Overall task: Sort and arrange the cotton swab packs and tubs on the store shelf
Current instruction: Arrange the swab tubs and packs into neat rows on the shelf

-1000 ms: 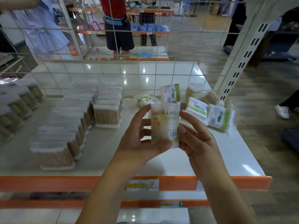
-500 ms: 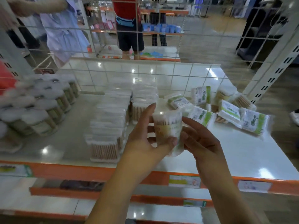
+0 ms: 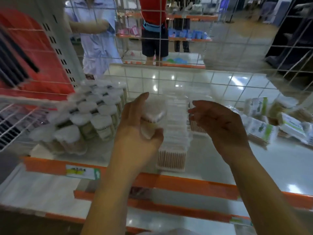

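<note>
My left hand (image 3: 137, 131) grips a clear round tub of cotton swabs (image 3: 152, 119), tilted and blurred, above the front of the white shelf (image 3: 220, 167). My right hand (image 3: 220, 122) hovers just to the right of the tub, fingers spread, holding nothing. A block of round tubs (image 3: 88, 119) with white lids stands at the shelf's left. Behind my hands runs a row of flat rectangular swab boxes (image 3: 174, 133). Green-and-white swab packs (image 3: 260, 129) lie jumbled at the right.
A white wire grid (image 3: 220, 78) backs the shelf. An orange price rail (image 3: 186, 184) edges its front, with lower shelves beneath. Behind the grid stand two people (image 3: 152, 31). A perforated white upright (image 3: 62, 53) and red items are at the left.
My view has swung left, bringing the round tubs closer. My right hand has let go of the tub and opened; my left hand carries the tub leftward, now tilted.
</note>
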The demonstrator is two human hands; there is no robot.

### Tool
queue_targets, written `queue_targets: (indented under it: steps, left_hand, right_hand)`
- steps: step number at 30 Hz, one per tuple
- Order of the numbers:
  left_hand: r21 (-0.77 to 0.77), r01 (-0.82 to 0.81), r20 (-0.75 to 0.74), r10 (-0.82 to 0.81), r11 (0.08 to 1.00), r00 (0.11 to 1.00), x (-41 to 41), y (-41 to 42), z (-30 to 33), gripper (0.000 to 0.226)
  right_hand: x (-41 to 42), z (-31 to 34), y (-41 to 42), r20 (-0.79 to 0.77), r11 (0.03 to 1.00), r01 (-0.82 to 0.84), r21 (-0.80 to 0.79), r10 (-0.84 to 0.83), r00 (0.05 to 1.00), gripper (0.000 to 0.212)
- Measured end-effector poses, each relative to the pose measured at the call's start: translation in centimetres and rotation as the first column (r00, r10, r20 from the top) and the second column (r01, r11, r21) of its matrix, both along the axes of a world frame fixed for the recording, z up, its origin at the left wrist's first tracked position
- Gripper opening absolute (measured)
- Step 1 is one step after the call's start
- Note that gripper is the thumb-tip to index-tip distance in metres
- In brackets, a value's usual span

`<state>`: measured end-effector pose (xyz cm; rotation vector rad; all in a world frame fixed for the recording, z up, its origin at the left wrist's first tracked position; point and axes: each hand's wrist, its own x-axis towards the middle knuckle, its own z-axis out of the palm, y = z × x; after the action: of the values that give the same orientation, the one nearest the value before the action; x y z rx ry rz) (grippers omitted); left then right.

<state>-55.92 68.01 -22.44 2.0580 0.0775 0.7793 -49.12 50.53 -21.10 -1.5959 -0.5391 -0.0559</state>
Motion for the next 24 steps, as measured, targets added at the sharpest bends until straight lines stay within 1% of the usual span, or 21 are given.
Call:
queue_targets:
  steps: [3,6,7,10,11,13,15,17,21,22,24]
  left_hand:
    - [-0.055,-0.063,-0.010,0.063,0.996,0.998,-0.6,2.9,-0.6,0.074]
    - [-0.131,-0.106,-0.010,0.105,0.986,0.994,-0.9,5.3,-1.2,0.079]
    - [-0.134,-0.121,-0.002,0.122,0.984,0.993,-0.8,5.9,-1.4,0.081]
    - [-0.074,-0.187,0.010,0.189,0.979,0.982,-0.9,7.6,-1.7,0.087]
    - [-0.064,-0.200,0.002,0.200,0.978,0.980,-0.9,8.1,-1.7,0.088]
    - [-0.086,-0.212,-0.046,0.208,0.974,0.977,-1.1,9.2,-1.7,0.092]
    - [-0.133,-0.196,-0.087,0.186,0.971,0.979,-1.3,9.9,-1.7,0.088]
    - [-0.156,-0.173,-0.094,0.160,0.972,0.983,-1.6,10.3,-1.5,0.086]
    - [-0.182,-0.095,-0.084,0.080,0.979,0.993,-2.1,11.1,-0.8,0.077]
    - [-0.211,-0.055,-0.087,0.037,0.976,0.996,-2.3,11.3,-0.7,0.072]
    - [-0.250,0.020,-0.074,-0.040,0.968,0.996,-2.7,11.3,-0.4,0.054]
  right_hand:
    - [-0.6,0.5,3.3,0.065,0.995,-0.030,-0.097,0.036,0.997,0.024]
    - [-2.2,-0.2,6.8,0.061,0.987,-0.093,-0.135,0.102,0.993,0.024]
    - [-2.8,-0.6,7.8,0.060,0.984,-0.108,-0.141,0.118,0.991,0.024]
    - [-4.7,-1.9,10.3,0.118,0.979,-0.118,-0.166,0.138,0.983,0.025]
    - [-5.1,-2.2,10.9,0.117,0.977,-0.123,-0.173,0.144,0.983,0.027]
    - [-5.8,-2.8,12.0,0.060,0.976,-0.156,-0.155,0.166,0.984,0.032]
    - [-6.3,-3.4,13.0,0.018,0.971,-0.160,-0.177,0.166,0.986,0.042]
    - [-6.6,-3.6,14.0,-0.003,0.965,-0.140,-0.223,0.143,0.990,0.051]
    - [-6.4,-3.2,15.2,-0.020,0.975,-0.125,-0.182,0.123,0.992,0.059]
    - [-6.3,-3.2,15.4,-0.018,0.977,-0.108,-0.181,0.107,0.994,0.063]
    - [-6.1,-3.3,15.7,-0.017,0.984,-0.078,-0.160,0.076,0.997,0.074]
